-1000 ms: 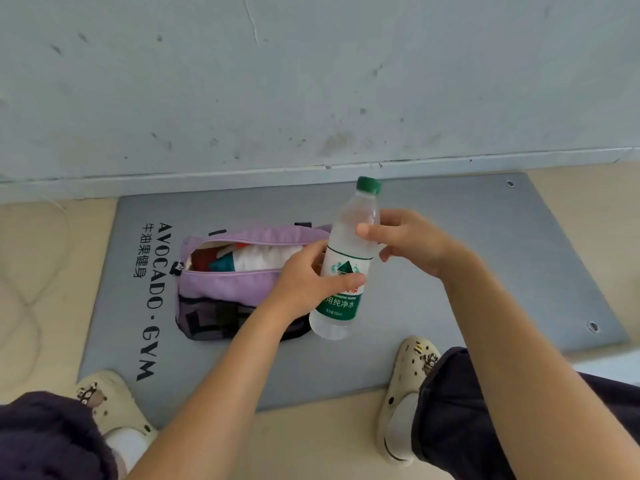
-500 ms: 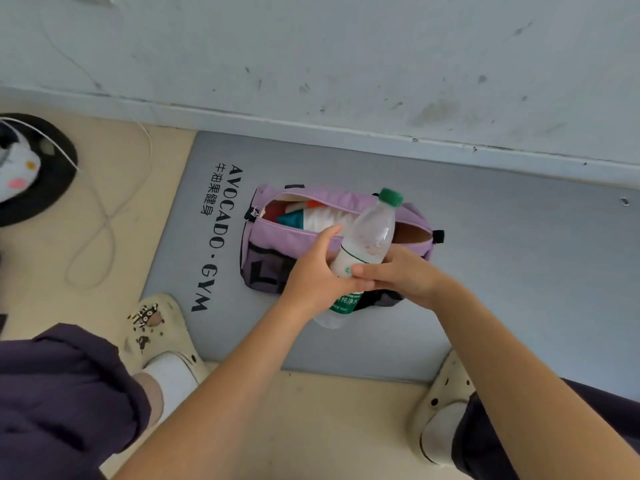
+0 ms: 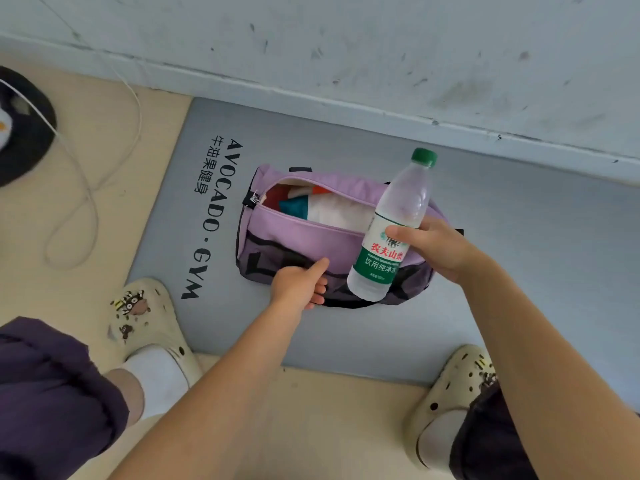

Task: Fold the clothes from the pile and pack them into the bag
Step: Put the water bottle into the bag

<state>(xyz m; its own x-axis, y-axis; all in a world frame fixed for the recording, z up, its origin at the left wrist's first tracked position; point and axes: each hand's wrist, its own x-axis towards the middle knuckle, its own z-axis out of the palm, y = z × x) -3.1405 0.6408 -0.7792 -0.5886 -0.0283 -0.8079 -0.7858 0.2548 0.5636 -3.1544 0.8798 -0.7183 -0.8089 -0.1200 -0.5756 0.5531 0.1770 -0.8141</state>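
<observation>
Grey gym mat [image 3: 519,271] on floor carries unzipped lilac fabric duffel bag [image 3: 304,233], folded clothes [image 3: 332,209] inside. Right hand [image 3: 436,249] fingers grip clear green-capped water bottle [image 3: 391,230] at bag's 3 o'clock, likely for packing. Left hand [image 3: 299,285], fingers curled, thumb out, pinches dark front pocket at 6 o'clock, seemingly steadying bag.

Both bare forearms reach in from below, angled forward and up. Left hand [image 3: 298,285] is low, thumb stretched forward, the other fingers curled under against the bag [image 3: 301,237]'s front. Right hand [image 3: 438,249] is higher, wrist bent inward, thumb across the label and fingers wrapped behind the water bottle [image 3: 393,230], which leans with its cap up and away.
</observation>
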